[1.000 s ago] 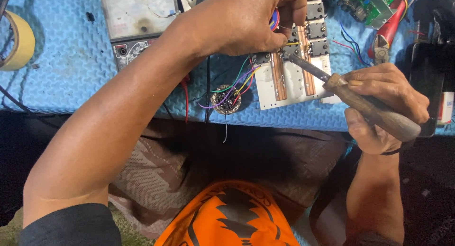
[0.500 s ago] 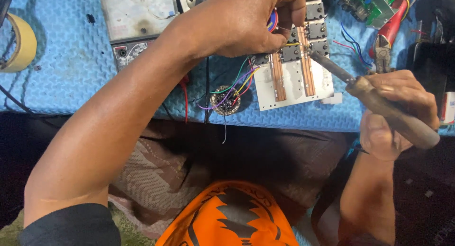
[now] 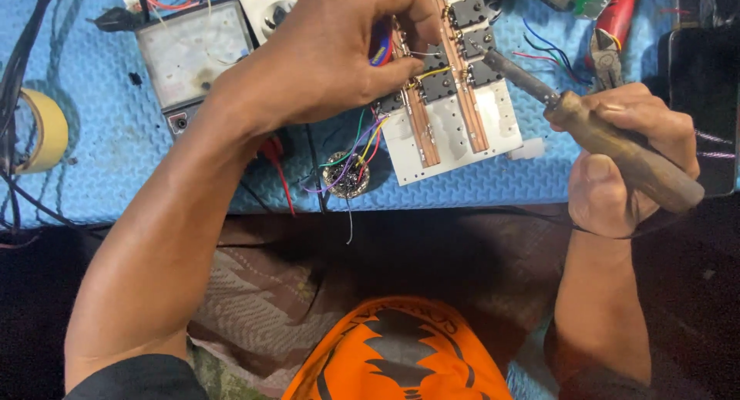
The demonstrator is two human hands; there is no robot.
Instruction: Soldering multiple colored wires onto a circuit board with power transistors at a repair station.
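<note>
We're on the white circuit board, lying on the blue foam mat at the table's near edge, with two copper strips running lengthwise and a row of dark square components across its far end.

Left hand sits over the board's far-left corner, fingers closed in a pinch on a thin yellow lead plus a small blue-and-red part; exactly what that part is, we can't tell. Right hand is wrapped tight round the wooden handle of the soldering iron, shaft angled down-left, tip at the components just right of the copper strips.

Risks as we read them:
- Tip is near the left fingertips. A slip could burn us.
- Board looks unclamped on soft foam. Iron pressure could shift it and give a cold joint, or bridge to the copper strip.
- Lingering heat could cook a component or lift a pad.
- The coloured wire bundle runs from the board to a small round board right at the mat edge. A forearm snag could drag it off and tug fresh joints.
- Iron shaft passes over loose red and blue wires. Insulation could melt.

Further out: analogue meter top left, tape roll far left, red-handled pliers top right, all well apart from the work.
</note>
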